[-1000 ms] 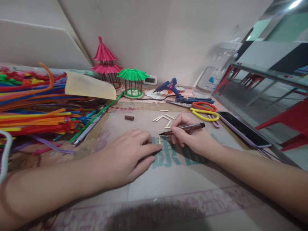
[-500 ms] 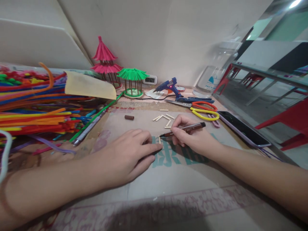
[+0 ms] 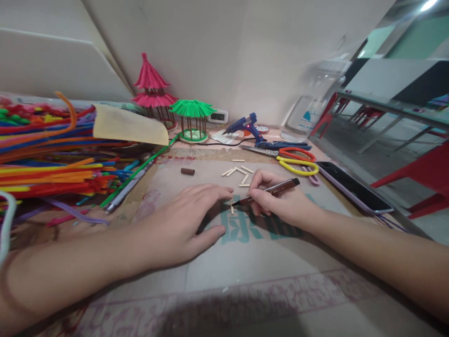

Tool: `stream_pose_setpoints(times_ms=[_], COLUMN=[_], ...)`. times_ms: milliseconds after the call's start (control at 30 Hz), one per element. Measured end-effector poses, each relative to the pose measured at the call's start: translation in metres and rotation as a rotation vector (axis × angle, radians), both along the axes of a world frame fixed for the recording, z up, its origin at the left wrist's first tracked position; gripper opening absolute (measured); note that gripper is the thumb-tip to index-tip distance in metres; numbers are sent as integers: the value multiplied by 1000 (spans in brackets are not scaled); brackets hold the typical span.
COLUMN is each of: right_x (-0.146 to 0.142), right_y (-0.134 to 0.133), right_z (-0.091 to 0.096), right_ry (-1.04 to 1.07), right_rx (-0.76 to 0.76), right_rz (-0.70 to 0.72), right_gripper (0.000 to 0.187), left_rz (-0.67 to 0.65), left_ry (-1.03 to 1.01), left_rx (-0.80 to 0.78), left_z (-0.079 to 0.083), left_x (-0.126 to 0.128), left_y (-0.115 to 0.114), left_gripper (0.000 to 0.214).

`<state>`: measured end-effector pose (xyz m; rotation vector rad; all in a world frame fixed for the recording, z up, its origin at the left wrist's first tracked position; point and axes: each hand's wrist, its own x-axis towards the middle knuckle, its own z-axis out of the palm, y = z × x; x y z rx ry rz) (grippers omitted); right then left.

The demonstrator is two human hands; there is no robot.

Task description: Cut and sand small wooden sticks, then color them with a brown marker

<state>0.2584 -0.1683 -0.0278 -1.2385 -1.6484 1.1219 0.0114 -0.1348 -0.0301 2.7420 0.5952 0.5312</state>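
Observation:
My right hand [image 3: 271, 194] grips a brown marker [image 3: 278, 188], its dark tip against a short pale wooden stick [image 3: 232, 209] lying on the mat [image 3: 196, 281]. Flat on the mat, my left hand [image 3: 189, 213] has its fingers stretched out, and a fingertip presses on the far end of that stick. The thumb lies apart, nearer to me. Several more short sticks [image 3: 242, 177] are scattered just beyond my hands. The brown marker cap [image 3: 187, 172] lies by itself, beyond my left hand.
Bundles of coloured pipe cleaners [image 3: 52, 173] fill the left. At the back stand a pink-roofed pavilion [image 3: 150, 77], a green-roofed one [image 3: 192, 110], a small clock [image 3: 218, 116] and a blue glue gun [image 3: 245, 124]. Scissors [image 3: 298, 166], a phone [image 3: 354, 187] and a water bottle [image 3: 301, 114] are on the right.
My left fingertip has shifted from the near end of the stick to its far end, and the hand has spread. The marker tip has come slightly nearer to me along the stick.

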Motion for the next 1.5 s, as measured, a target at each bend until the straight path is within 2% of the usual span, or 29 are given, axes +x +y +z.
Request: stream_pose_setpoints(times_ms=[167,467,833,1100,1500], right_x=[0,0,2,3,1], right_y=[0,0,-5,-2,-2], right_z=[0,0,1,-1,-1], right_ry=[-6,-25,-2,32,-17], right_rx=[10,46,-17,45,45], right_rz=[7,-10,99,3,60], right_gripper=[16,14,14,16,13], left_rz=[-20,-13,-9,-27,-26], left_ry=[36,51,109,100,54], left_rx=[-65,-93,-94,-86,-75], left_z=[1,1,1,3,-1], left_x=[2,2,1,2,1], left_y=[5,5,4,4,5], left_gripper=[49,51,50,50,50])
